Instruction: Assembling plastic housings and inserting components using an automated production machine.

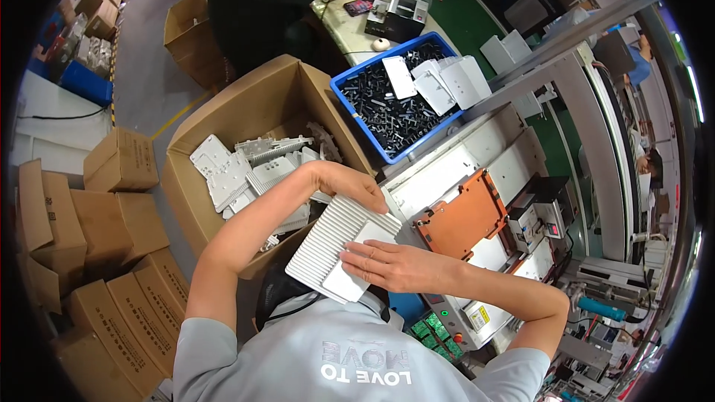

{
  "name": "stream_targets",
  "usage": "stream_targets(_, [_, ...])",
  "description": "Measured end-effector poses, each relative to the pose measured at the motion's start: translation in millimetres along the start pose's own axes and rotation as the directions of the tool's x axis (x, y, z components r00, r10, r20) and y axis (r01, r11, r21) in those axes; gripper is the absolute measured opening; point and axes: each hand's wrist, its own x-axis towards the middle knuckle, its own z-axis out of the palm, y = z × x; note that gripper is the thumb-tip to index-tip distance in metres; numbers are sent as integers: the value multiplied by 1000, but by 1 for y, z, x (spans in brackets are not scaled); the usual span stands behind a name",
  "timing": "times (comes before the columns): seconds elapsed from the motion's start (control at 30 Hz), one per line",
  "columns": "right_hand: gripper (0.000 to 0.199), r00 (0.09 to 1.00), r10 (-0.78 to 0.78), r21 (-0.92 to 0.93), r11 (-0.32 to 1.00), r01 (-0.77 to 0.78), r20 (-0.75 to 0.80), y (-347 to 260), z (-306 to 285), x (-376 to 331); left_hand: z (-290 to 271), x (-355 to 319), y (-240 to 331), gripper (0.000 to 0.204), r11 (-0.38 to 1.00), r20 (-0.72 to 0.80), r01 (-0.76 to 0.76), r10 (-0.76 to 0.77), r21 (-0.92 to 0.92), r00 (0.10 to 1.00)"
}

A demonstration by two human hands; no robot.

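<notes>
Close to my body I have a white finned heat sink (316, 237), tilted, with rows of parallel ribs and a smooth raised flat section on its right side. My left hand (351, 184) is bent over its upper edge and grips it there; the fingertips are partly hidden. On the smooth section lies my right hand (391, 264), fingers stretched out flat and pressing against the surface. Left of the heat sink, a large open cardboard box (216, 108) contains several similar white metal parts (220, 167), piled loosely.
Ahead, a blue bin (357, 123) is full of small black pieces, with white plates on top. To the right is a machine bed with an orange fixture plate (462, 216). Green circuit boards (436, 335) lie near my right side. Cardboard boxes (123, 320) stack at left. Another person (261, 7) sits ahead.
</notes>
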Motion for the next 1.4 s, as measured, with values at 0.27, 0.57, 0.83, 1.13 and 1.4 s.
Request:
stream_targets(0.27, [47, 987, 159, 50, 986, -159, 9, -16, 2, -25, 7, 19, 8, 35, 999, 23, 44, -45, 21, 999])
stream_targets(0.57, [35, 828, 375, 99, 924, -368, -417, -51, -10, -55, 22, 42, 29, 57, 946, -40, -169, 164, -276, 986])
stream_targets(0.83, [27, -326, 933, 956, 60, -287, -156, -101, 11, -97, 55, 78, 10, 99, 560, -1, -177, 299, -809, 954])
stream_targets(1.13, [21, -600, 747, 928, -59, 369, 286, -92, 100, -138, 109, 115, 16, 62, 889, -332, -182, 36, -421, 943])
stream_targets(1.4, [25, -436, 833, 925, -214, 315, 341, -57, 117, -174, 107, 157, 23, 41, 357, -194, -104, 703, 928, 684])
